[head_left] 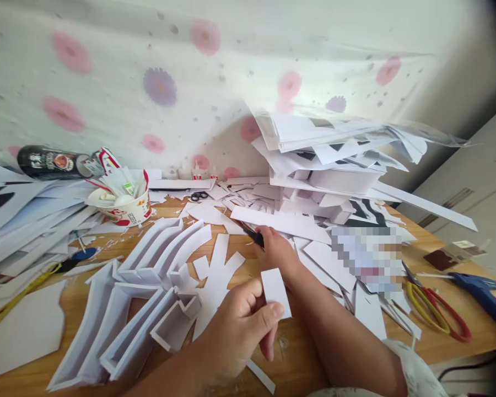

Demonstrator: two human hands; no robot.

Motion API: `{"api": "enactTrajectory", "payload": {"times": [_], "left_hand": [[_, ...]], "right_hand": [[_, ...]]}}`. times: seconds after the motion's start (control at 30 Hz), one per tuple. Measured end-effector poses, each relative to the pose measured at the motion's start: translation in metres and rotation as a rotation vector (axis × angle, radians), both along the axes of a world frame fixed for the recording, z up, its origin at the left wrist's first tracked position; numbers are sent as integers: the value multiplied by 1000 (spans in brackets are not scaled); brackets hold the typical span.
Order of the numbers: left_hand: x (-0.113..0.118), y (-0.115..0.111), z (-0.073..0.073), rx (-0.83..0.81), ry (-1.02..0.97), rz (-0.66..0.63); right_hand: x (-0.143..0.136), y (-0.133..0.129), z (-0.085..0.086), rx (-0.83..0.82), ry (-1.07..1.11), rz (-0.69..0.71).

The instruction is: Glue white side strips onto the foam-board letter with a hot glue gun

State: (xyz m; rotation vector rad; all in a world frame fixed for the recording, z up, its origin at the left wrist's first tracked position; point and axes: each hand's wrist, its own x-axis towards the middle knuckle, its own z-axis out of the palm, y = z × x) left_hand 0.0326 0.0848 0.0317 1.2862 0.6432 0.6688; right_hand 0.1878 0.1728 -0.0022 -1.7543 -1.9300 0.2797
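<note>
A small white rectangular card is pinched between the thumb and fingers of my left hand, in the lower middle of the view. Farther forward, my right hand has its fingers wrapped round a dark, slim tool with its tip pointing up and left. What kind of tool it is cannot be made out. To the left of my hands, several white folded box-like pieces lie on the wooden table. A flat, branching white cutout lies beside them.
A paper bowl and a black cylinder are at the back left. White sheets and structures are stacked at the back right. Scissors and a blue glue gun lie on the right. Scraps surround them.
</note>
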Motion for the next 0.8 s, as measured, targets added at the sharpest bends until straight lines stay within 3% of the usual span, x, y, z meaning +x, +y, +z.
{"api": "enactTrajectory", "payload": {"times": [0.17, 0.3, 0.47, 0.63, 0.7, 0.73, 0.8], "left_hand": [[2, 7, -7, -20, -74, 159], [1, 15, -11, -32, -95, 279], [4, 11, -6, 65, 35, 278], [6, 5, 3, 304, 176, 292], [5, 4, 0, 373, 262, 325], [4, 3, -2, 385, 291, 339], [3, 3, -8, 375, 306, 345]], "right_hand": [[-5, -2, 3, -25, 26, 58], [2, -16, 30, -5, 182, 91], [4, -60, 59, -74, 611, 348], [9, -95, 50, 91, 656, 404], [33, -99, 41, 182, 553, 330], [53, -101, 36, 221, 476, 222], [107, -104, 30, 306, 333, -223]]}}
